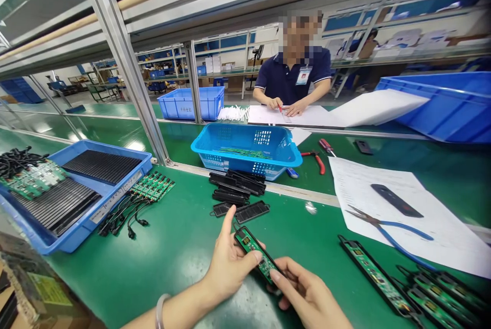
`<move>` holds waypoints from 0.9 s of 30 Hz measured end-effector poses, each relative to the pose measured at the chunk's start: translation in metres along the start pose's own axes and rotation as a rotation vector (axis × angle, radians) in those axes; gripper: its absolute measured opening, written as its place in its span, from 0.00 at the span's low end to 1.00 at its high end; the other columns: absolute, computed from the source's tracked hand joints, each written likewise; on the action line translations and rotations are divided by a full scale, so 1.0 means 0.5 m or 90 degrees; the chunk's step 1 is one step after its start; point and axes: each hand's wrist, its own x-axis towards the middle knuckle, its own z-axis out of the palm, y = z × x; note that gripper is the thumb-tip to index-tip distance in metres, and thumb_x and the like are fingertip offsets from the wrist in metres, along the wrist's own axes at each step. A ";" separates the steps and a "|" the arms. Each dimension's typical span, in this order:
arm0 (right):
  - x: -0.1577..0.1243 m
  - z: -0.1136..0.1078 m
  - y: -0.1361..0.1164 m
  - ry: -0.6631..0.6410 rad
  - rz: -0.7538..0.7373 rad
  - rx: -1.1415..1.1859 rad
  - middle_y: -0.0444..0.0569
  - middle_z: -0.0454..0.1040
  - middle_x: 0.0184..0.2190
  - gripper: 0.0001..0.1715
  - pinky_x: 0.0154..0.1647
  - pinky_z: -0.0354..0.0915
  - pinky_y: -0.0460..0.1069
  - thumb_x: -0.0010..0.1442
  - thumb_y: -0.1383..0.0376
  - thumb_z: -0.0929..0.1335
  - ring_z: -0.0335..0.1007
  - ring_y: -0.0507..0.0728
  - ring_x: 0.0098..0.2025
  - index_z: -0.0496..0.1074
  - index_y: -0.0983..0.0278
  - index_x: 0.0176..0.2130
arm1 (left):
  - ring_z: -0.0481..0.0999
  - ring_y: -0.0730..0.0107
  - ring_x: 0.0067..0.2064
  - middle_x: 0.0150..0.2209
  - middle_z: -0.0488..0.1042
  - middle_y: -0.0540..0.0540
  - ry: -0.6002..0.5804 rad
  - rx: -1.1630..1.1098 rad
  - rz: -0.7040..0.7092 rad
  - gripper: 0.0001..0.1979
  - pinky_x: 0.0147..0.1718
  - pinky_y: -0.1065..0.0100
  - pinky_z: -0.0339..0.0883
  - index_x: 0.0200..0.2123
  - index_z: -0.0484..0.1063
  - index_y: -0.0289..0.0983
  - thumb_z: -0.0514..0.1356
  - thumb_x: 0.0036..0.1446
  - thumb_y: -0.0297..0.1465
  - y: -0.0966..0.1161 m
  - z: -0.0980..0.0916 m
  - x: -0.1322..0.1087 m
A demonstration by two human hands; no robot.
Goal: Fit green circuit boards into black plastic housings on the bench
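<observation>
A green circuit board in a narrow black case (pixel 264 267) is held between my two hands above the green bench. My left hand (pixel 230 262) grips its upper end, thumb pressed on the board and index finger pointing up. At the lower end, my right hand (pixel 299 288) has its thumb on the board and its fingers curled beneath. Just beyond my hands lie several empty black cases (pixel 238 185) in a loose pile. To the right, a cased circuit board (pixel 376 275) rests on the bench, beside several more cased boards (pixel 441 293).
A blue tray (pixel 126 185) of black cases stands left, with loose circuit boards (pixel 153 185) beside it. Ahead is a blue basket (pixel 245 157). Blue-handled pliers (pixel 391 226) lie on paper (pixel 356 180) at right. A metal post (pixel 130 63) rises left; a person (pixel 293 78) sits opposite.
</observation>
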 end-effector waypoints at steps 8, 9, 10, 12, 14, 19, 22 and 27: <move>-0.002 0.015 -0.014 0.031 0.002 -0.090 0.40 0.63 0.20 0.21 0.24 0.63 0.45 0.58 0.47 0.62 0.64 0.53 0.24 0.64 0.61 0.28 | 0.74 0.71 0.30 0.32 0.76 0.46 0.043 -0.006 -0.034 0.56 0.31 0.69 0.67 0.63 0.38 0.38 0.72 0.39 0.35 -0.007 0.003 0.004; -0.002 0.012 -0.012 0.022 0.004 -0.102 0.41 0.64 0.21 0.21 0.23 0.63 0.45 0.58 0.47 0.61 0.64 0.54 0.24 0.66 0.62 0.31 | 0.74 0.71 0.30 0.32 0.76 0.45 0.054 -0.007 -0.034 0.54 0.32 0.69 0.68 0.61 0.41 0.37 0.72 0.38 0.35 -0.006 0.003 0.006; -0.001 0.009 -0.011 0.018 0.003 -0.120 0.41 0.65 0.22 0.21 0.23 0.62 0.45 0.58 0.47 0.62 0.64 0.54 0.25 0.67 0.62 0.33 | 0.74 0.71 0.30 0.33 0.77 0.45 0.064 -0.008 -0.035 0.49 0.32 0.69 0.68 0.59 0.46 0.36 0.72 0.38 0.35 -0.004 0.002 0.007; -0.003 0.001 -0.011 0.024 -0.011 -0.181 0.41 0.65 0.22 0.20 0.24 0.61 0.45 0.57 0.47 0.63 0.63 0.53 0.24 0.68 0.61 0.33 | 0.74 0.72 0.31 0.34 0.76 0.44 0.075 -0.007 -0.028 0.39 0.32 0.70 0.69 0.52 0.54 0.35 0.71 0.41 0.36 0.000 0.000 0.008; -0.006 -0.007 -0.012 0.039 -0.027 -0.250 0.41 0.64 0.19 0.20 0.24 0.59 0.45 0.56 0.47 0.65 0.61 0.53 0.23 0.68 0.61 0.27 | 0.74 0.72 0.32 0.34 0.76 0.45 0.079 0.000 -0.013 0.31 0.31 0.71 0.69 0.47 0.58 0.36 0.69 0.44 0.36 0.004 -0.002 0.008; -0.014 -0.010 -0.017 0.089 -0.087 -0.280 0.40 0.64 0.18 0.22 0.22 0.57 0.44 0.56 0.48 0.65 0.58 0.51 0.21 0.68 0.61 0.22 | 0.73 0.74 0.30 0.32 0.74 0.48 0.068 0.014 0.008 0.29 0.27 0.73 0.68 0.50 0.55 0.37 0.66 0.50 0.38 0.001 -0.003 0.007; -0.016 -0.003 -0.015 0.126 -0.113 -0.257 0.40 0.66 0.19 0.21 0.23 0.58 0.44 0.57 0.48 0.66 0.60 0.51 0.21 0.71 0.61 0.24 | 0.73 0.75 0.30 0.32 0.74 0.49 0.052 0.015 0.014 0.29 0.28 0.74 0.68 0.51 0.54 0.38 0.65 0.52 0.38 -0.003 -0.001 0.006; -0.012 0.004 -0.009 0.137 -0.071 -0.198 0.41 0.65 0.18 0.21 0.23 0.57 0.45 0.54 0.48 0.67 0.58 0.52 0.21 0.70 0.62 0.23 | 0.72 0.76 0.29 0.29 0.74 0.51 0.040 0.017 0.022 0.28 0.27 0.75 0.68 0.50 0.55 0.37 0.66 0.51 0.37 0.001 0.003 0.003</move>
